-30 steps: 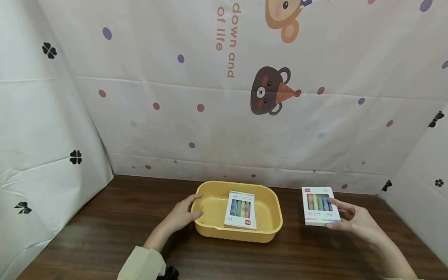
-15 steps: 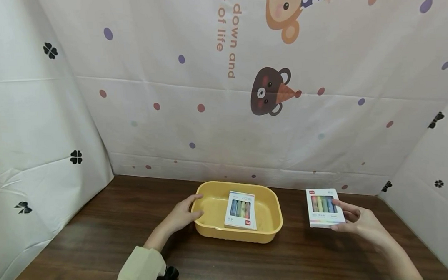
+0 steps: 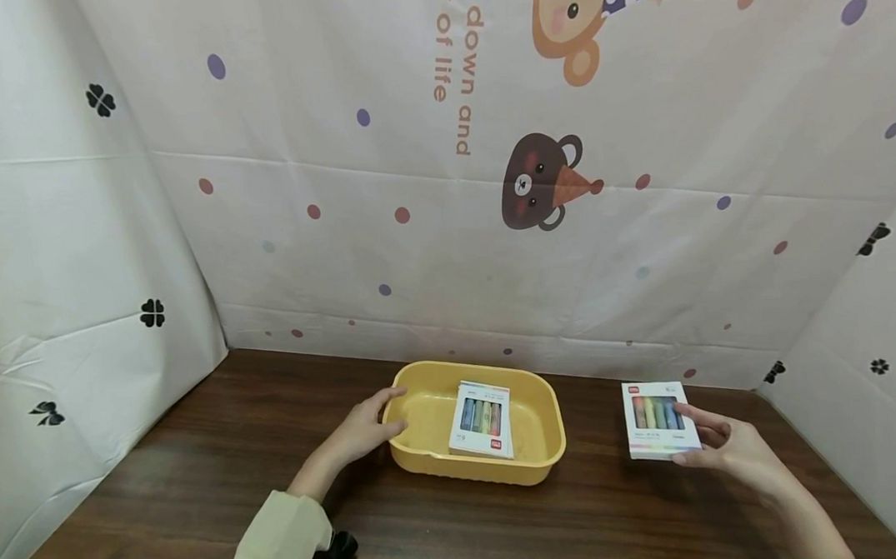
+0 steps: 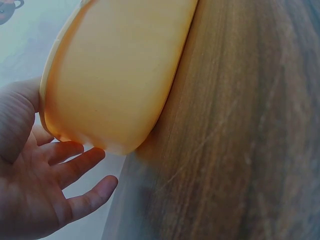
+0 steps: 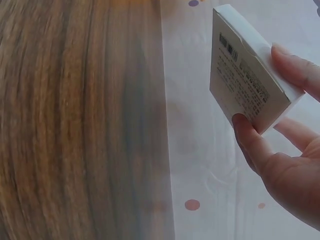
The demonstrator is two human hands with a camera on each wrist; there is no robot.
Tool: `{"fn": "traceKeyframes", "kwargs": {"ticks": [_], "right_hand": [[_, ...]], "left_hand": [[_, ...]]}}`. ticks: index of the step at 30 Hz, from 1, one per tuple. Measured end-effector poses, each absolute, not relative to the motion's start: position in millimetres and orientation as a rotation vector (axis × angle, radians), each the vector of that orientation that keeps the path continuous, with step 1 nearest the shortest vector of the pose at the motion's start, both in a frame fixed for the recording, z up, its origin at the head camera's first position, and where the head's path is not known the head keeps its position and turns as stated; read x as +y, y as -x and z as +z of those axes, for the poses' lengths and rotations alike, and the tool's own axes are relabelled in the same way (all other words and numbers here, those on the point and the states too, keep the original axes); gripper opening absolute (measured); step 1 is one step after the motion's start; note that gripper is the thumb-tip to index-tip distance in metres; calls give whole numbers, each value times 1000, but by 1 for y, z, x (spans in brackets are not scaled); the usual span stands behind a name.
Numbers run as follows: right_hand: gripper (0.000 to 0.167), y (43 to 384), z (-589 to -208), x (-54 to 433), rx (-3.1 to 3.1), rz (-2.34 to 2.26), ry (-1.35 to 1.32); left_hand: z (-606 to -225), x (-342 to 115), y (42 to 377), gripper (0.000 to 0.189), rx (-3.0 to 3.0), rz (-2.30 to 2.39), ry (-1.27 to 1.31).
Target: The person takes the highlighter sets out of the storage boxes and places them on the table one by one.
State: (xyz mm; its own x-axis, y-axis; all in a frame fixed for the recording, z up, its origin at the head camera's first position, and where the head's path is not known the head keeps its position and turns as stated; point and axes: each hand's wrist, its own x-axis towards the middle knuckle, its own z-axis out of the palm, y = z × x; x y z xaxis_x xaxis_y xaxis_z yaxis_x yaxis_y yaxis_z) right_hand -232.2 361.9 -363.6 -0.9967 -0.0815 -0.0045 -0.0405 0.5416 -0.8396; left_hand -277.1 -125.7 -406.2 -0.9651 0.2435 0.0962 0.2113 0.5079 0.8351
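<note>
My right hand point(image 3: 737, 450) grips a white box of coloured sticks point(image 3: 656, 437) by its right side, thumb and fingers on opposite faces. A window in its front shows red, yellow, green and blue sticks. The right wrist view shows the printed back of this box point(image 5: 240, 75), held above the table. At the left end of a yellow plastic basin point(image 3: 479, 470), my left hand point(image 3: 360, 429) holds the rim; in the left wrist view its fingertips point(image 4: 95, 155) are at the basin's outer wall. A similar white box point(image 3: 479, 443) leans inside the basin, window up.
The dark wooden table point(image 3: 459, 529) carries the basin near its back edge. A white printed cloth point(image 3: 417, 256) hangs behind and along both sides. A black object point(image 3: 343, 551) is by the left wrist.
My right hand has moved the held box to the right and slightly toward me, away from the basin. My left hand, the basin and the box inside it stay where they were.
</note>
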Motion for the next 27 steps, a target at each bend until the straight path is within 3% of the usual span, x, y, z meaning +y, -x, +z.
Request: {"fn": "traceKeyframes", "kwargs": {"ticks": [27], "right_hand": [[83, 236, -376, 377, 2629, -1505, 35]], "left_hand": [[-406, -126, 276, 51, 2692, 1496, -408]]}}
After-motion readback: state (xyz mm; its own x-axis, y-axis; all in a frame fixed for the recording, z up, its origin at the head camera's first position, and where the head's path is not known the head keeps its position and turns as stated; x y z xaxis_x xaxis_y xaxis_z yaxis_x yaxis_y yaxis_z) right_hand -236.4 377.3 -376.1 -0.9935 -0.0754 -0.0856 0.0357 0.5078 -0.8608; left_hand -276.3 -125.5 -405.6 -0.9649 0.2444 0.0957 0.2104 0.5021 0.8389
